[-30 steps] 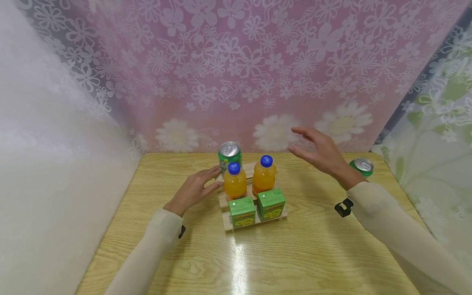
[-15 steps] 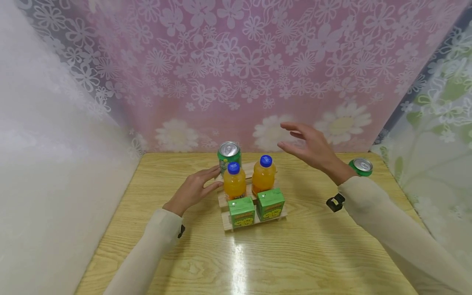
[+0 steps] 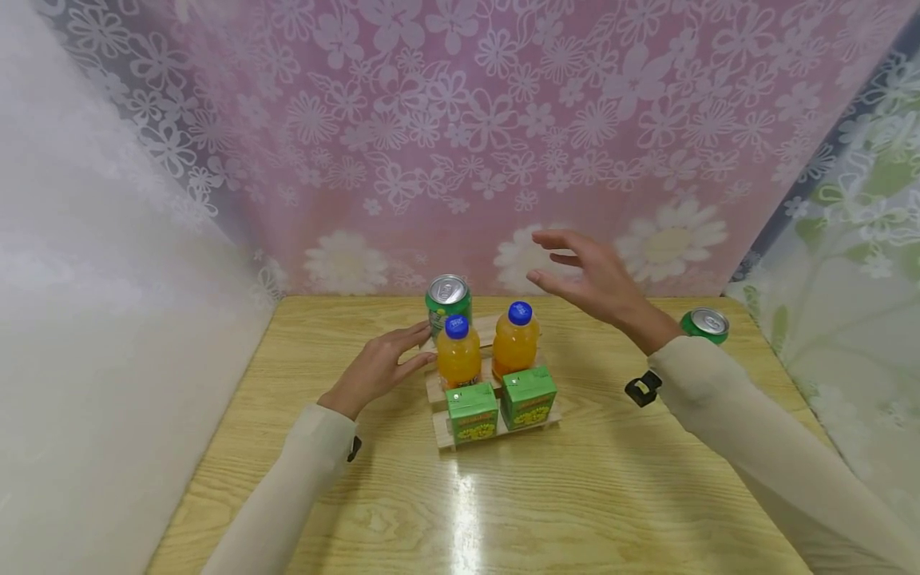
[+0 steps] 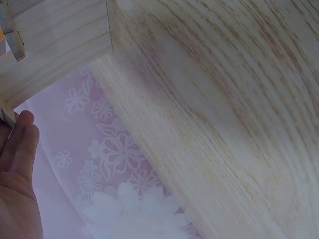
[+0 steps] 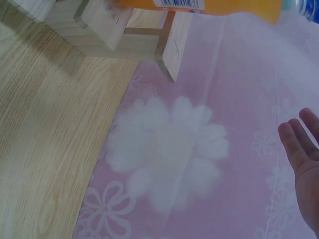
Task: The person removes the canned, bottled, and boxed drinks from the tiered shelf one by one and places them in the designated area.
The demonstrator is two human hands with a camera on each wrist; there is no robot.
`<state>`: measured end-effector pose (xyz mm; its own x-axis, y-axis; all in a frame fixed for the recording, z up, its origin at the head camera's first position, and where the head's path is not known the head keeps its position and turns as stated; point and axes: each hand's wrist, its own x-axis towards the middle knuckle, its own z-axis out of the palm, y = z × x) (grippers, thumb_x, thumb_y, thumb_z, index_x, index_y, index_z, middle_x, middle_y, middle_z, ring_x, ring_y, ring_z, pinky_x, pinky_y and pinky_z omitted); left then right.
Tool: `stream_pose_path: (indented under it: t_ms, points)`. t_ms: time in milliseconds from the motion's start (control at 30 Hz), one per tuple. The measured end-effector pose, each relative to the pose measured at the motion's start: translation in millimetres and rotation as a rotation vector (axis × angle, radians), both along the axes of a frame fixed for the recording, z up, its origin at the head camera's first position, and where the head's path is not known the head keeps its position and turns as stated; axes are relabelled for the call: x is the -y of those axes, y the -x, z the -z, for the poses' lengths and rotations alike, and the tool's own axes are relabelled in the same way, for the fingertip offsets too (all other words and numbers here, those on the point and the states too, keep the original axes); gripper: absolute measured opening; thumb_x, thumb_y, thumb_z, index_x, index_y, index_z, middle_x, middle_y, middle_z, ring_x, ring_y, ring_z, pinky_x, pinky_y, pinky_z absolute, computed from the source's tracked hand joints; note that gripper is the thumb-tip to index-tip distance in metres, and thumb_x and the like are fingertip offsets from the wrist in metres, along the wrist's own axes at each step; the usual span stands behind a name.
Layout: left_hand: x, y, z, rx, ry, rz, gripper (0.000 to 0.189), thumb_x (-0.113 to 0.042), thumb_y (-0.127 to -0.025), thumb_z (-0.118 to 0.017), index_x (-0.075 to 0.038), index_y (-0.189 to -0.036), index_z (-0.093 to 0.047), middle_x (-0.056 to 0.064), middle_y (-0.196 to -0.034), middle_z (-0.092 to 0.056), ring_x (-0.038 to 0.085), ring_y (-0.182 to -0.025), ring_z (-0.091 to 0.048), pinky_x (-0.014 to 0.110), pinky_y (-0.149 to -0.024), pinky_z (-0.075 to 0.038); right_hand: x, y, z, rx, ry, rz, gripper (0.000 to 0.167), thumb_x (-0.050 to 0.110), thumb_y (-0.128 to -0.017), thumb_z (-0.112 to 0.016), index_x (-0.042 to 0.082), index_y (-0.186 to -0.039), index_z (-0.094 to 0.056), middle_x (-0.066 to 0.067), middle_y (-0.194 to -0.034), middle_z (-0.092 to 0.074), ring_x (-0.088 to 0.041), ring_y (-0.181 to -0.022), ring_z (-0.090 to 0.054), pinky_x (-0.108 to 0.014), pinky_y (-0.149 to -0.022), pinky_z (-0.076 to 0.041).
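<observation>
A small stepped wooden rack (image 3: 442,431) stands on the table. On its top step at the left is a green soda can (image 3: 447,302). Two orange juice bottles with blue caps, the left bottle (image 3: 458,359) and the right bottle (image 3: 514,348), occupy the middle step. Two green juice boxes, the left one (image 3: 472,415) and the right one (image 3: 528,399), sit on the lowest step. My left hand (image 3: 374,369) rests at the rack's left side, fingers extended beside the can. In the left wrist view its fingertips meet the wood. My right hand (image 3: 592,279) hovers behind and right of the rack, holding nothing, fingers spread from the thumb.
Another green soda can (image 3: 707,323) stands at the back right of the table (image 3: 359,511), partly behind my right forearm. A pink flowered cloth (image 3: 460,160) rises along the table's back edge. Pale cloths hang at the left (image 3: 86,319) and right (image 3: 855,239).
My right hand has moved left and slightly up, toward the space behind the right bottle. My left hand and the drinks on the rack stay where they were.
</observation>
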<state>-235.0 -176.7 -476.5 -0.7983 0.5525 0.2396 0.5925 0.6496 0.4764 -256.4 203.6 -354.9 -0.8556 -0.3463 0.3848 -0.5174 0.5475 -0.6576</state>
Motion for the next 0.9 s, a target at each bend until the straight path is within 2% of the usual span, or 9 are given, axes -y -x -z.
stream_pose_path:
  t_ms: [267, 533, 900]
  points:
    - [0.3, 0.0, -0.3, 0.006, 0.006, -0.007, 0.059, -0.038, -0.108, -0.070, -0.012, -0.159, -0.057, 0.008, -0.167, -0.052, 0.036, -0.149, -0.058, 0.057, -0.122, -0.050, 14, 2.7, -5.3, 0.044, -0.016, -0.021, 0.062, 0.033, -0.103, -0.078, 0.012, -0.157, -0.057, -0.009, -0.161, -0.059, -0.035, -0.147, -0.058, -0.058, -0.119, -0.053]
    - [-0.7, -1.3, -1.9, 0.001, 0.007, -0.009, 0.058, -0.035, -0.108, -0.071, -0.010, -0.158, -0.058, 0.009, -0.167, -0.053, 0.037, -0.148, -0.058, 0.058, -0.121, -0.050, 28, 8.3, -8.5, 0.059, -0.055, -0.040, 0.068, 0.041, -0.101, -0.080, 0.016, -0.160, -0.055, -0.009, -0.161, -0.059, -0.037, -0.142, -0.062, -0.057, -0.118, -0.054]
    - [-1.0, -1.1, -2.8, 0.011, 0.001, -0.005, 0.058, -0.033, -0.107, -0.073, -0.009, -0.158, -0.059, 0.009, -0.166, -0.053, 0.037, -0.148, -0.058, 0.058, -0.121, -0.050, 44, 17.9, -6.4, 0.111, -0.037, -0.142, 0.072, 0.036, -0.100, -0.082, 0.019, -0.163, -0.051, -0.010, -0.163, -0.057, -0.031, -0.147, -0.058, -0.054, -0.120, -0.054]
